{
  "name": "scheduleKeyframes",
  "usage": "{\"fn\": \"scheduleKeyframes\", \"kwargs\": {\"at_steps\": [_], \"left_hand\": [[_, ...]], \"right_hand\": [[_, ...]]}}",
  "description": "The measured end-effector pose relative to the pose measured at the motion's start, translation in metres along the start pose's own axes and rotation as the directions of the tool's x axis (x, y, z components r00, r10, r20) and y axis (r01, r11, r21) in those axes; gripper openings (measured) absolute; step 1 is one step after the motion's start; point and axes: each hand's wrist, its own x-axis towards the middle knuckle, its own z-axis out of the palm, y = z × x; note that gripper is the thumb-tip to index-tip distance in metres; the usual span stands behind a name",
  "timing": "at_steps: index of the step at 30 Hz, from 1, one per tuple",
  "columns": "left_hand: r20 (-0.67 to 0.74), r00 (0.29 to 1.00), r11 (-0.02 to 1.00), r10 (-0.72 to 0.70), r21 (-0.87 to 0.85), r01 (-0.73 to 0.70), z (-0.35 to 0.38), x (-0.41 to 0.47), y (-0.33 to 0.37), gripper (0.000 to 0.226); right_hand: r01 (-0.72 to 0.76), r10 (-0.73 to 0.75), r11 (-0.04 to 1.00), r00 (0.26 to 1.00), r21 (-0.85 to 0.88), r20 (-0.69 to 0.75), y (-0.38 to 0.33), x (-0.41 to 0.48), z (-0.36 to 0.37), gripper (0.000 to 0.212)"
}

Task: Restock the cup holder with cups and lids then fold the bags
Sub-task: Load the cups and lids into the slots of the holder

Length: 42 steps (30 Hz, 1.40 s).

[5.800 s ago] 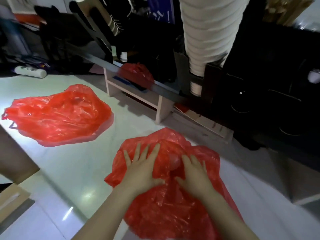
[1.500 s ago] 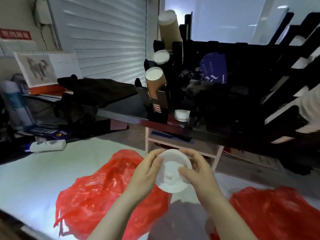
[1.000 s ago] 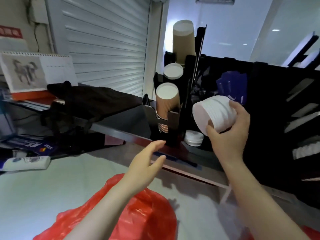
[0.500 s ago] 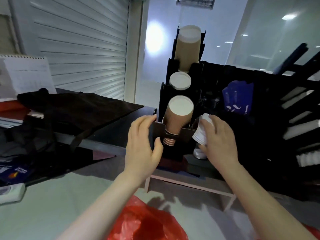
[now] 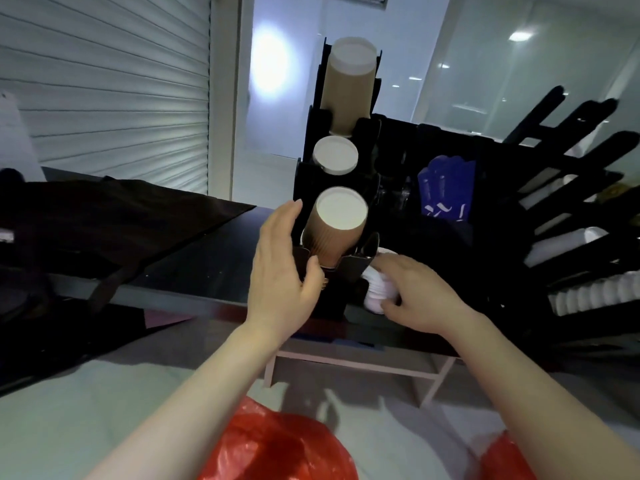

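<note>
While L hand (image 5: 284,271) grip pinches the cup holder (image 5: 355,270) left wall to steady it, R hand (image 5: 422,299) grip curls round lid stack (image 5: 375,293), low, just right of holder, prob. for slotting in.

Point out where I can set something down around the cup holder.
Bare: the dark counter between the black cloth and the cup holder; the pale tabletop left of the large red bag. Crowded: right of the holder, where the right hand holds lids beside racks.
</note>
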Motion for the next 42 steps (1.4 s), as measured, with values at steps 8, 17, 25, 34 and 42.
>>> {"fn": "scheduleKeyframes", "kwargs": {"at_steps": [8,17,25,34,42], "left_hand": [[0.078,0.996,0.999,-0.05,0.023,0.048,-0.007,0.001,0.004,0.065],[0.106,0.993,0.998,-0.042,0.05,0.037,-0.027,0.024,0.013,0.059],[0.117,0.993,1.0,0.004,-0.005,-0.003,-0.033,0.089,0.019,0.053],[0.177,0.946,0.919,-0.271,-0.245,0.309,-0.001,0.203,-0.006,0.039],[0.592,0.61,0.581,-0.527,-0.273,0.767,0.032,0.246,-0.062,0.05]], "right_hand": [[-0.063,0.063,0.986,0.998,-0.155,-0.002,0.004,0.011,-0.001,0.064],[-0.137,0.147,0.988,0.976,0.072,-0.162,0.0,0.007,-0.013,0.082],[-0.005,0.193,0.934,0.848,0.357,-0.493,-0.013,0.053,-0.073,0.051],[-0.016,0.399,0.749,0.81,0.663,-0.43,0.0,0.145,-0.111,0.047],[-0.322,0.627,0.296,0.776,0.899,0.072,0.02,0.207,-0.115,0.03]]}}
